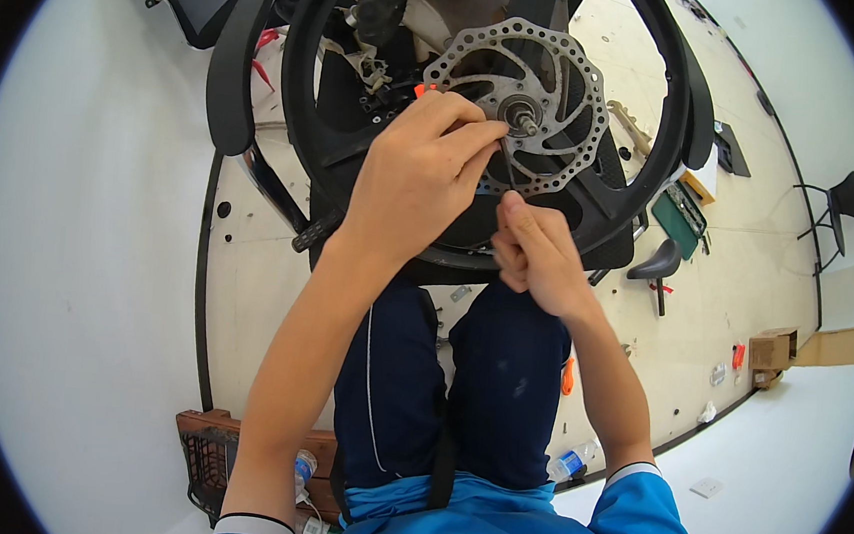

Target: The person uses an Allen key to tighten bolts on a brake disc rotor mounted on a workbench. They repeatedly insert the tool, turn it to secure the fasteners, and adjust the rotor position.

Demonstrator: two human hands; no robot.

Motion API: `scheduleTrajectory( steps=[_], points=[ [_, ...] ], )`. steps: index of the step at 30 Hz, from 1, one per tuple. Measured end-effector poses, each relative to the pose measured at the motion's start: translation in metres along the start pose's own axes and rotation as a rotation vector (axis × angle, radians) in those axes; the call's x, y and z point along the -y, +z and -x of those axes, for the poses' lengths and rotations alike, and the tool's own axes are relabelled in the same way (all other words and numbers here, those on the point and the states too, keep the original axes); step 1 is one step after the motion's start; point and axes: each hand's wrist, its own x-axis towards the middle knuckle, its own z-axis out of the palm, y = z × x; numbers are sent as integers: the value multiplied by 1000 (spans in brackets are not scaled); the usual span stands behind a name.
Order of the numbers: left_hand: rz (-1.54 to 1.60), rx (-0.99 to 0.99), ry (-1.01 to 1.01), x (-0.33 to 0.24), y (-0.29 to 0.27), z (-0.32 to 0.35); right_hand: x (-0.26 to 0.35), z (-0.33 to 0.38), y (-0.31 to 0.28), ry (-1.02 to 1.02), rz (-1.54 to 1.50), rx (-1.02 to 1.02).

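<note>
A silver brake disc [585, 67] with a row of holes round its edge is mounted on the hub of a black wheel [306, 87]. The threaded axle [526, 124] sticks up from its middle. Just left of the axle, my left hand [417, 166] pinches the upper end of a thin dark hex key [509, 165] against the disc's inner part; the fingers hide its tip. Below the disc's lower edge, my right hand [541, 251] is closed on the key's other end, thumb on top.
The wheel lies across a black chair with armrests [231, 86], over my knees. On the floor at right are a bicycle saddle [656, 261], a green tool case [678, 222] and a wrench [629, 127]. A wooden crate [219, 421] and bottles [572, 461] stand near my sides.
</note>
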Motion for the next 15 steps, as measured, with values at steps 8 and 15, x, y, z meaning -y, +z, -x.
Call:
scheduleTrajectory(
  steps=[8, 15],
  points=[
    [-16, 13, 118, 15, 2, 0, -26, -20, 24, -40, -244, 88],
    [9, -59, 149, 15, 10, 2, -23, -24, -13, 26, -232, 355]
  ],
)
